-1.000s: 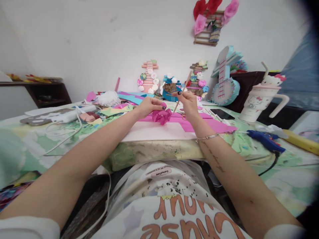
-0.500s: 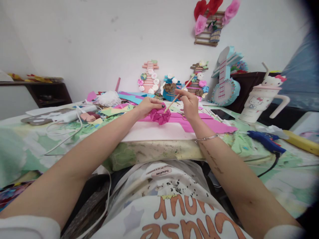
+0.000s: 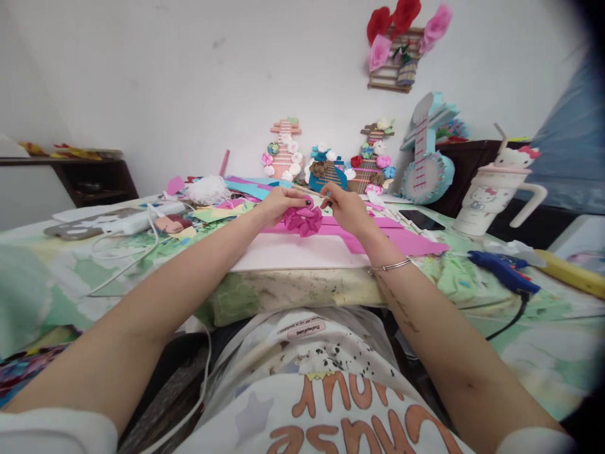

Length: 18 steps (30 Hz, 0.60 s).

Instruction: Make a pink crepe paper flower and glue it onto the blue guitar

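Note:
A ruffled magenta crepe-paper flower is pinched at its upper left by my left hand, whose thumb lies over the paper. My right hand is just right of the flower, its fingers closed on a thin wooden stick. The stick lies nearly level behind the flower and points left; its right part is hidden by the fingers. Below both hands are magenta paper sheets on a white board.
A blue glue gun and a white tumbler stand at the right, near a phone. White cables and a power strip lie left. Flower-decorated guitar-shaped crafts line the wall behind the table.
My right hand has turned and moved slightly left and down. The stick has swung from a steep slant in front to nearly level behind the flower. My left hand keeps its hold.

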Each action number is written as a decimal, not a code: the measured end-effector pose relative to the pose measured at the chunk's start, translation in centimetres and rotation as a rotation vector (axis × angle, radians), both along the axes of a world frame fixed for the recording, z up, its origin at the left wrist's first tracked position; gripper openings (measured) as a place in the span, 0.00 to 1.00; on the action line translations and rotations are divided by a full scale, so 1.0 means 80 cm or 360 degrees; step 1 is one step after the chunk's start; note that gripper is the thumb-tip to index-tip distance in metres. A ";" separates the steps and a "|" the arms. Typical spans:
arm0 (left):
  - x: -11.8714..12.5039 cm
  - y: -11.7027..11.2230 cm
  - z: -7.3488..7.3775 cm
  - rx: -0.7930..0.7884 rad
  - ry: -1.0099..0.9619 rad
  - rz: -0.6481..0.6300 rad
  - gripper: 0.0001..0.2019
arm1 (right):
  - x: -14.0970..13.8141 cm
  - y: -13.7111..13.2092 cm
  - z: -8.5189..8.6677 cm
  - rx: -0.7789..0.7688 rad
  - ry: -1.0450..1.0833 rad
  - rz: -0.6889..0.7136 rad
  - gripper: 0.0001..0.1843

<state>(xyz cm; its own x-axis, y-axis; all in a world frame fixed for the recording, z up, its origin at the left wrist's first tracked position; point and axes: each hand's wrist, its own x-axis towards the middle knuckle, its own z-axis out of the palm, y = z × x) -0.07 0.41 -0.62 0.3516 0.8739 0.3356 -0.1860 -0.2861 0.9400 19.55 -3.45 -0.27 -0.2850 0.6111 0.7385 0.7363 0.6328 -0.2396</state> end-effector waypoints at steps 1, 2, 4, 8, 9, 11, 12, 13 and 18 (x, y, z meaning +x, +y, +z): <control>0.000 0.000 0.000 0.0005 -0.0010 -0.0006 0.13 | 0.000 0.000 0.000 0.0016 -0.0066 -0.0044 0.17; 0.000 0.000 0.000 0.0011 -0.0018 -0.0009 0.14 | 0.001 0.000 0.001 0.0032 -0.0105 -0.0089 0.15; -0.001 0.000 0.000 0.0019 -0.0028 -0.0010 0.14 | 0.003 0.001 0.002 0.0056 -0.0135 -0.0173 0.12; -0.002 -0.003 0.000 0.0014 0.0012 -0.0028 0.15 | 0.004 0.005 0.002 0.0093 -0.0164 -0.0219 0.12; -0.002 -0.003 0.000 0.0012 0.0030 -0.0037 0.15 | 0.004 0.006 0.001 0.0098 -0.0168 -0.0203 0.12; -0.003 -0.004 0.000 0.0013 0.0066 -0.0055 0.16 | 0.003 0.009 0.000 0.0107 -0.0185 -0.0147 0.13; -0.003 -0.005 0.000 0.0015 0.0080 -0.0062 0.16 | 0.002 0.010 -0.001 0.0111 -0.0191 -0.0113 0.14; -0.003 -0.005 0.000 0.0017 0.0090 -0.0068 0.16 | 0.001 0.011 -0.002 0.0116 -0.0193 -0.0080 0.15; -0.003 -0.006 -0.001 0.0033 0.0106 -0.0091 0.16 | -0.001 0.014 -0.007 0.0137 -0.0162 0.0065 0.21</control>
<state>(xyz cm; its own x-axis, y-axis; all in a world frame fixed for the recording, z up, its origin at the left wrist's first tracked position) -0.28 -0.03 -0.69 0.4230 0.8449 0.3274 -0.1399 -0.2961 0.9449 19.48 -2.35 -0.82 -0.3842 0.5331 0.7538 0.7273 0.6776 -0.1085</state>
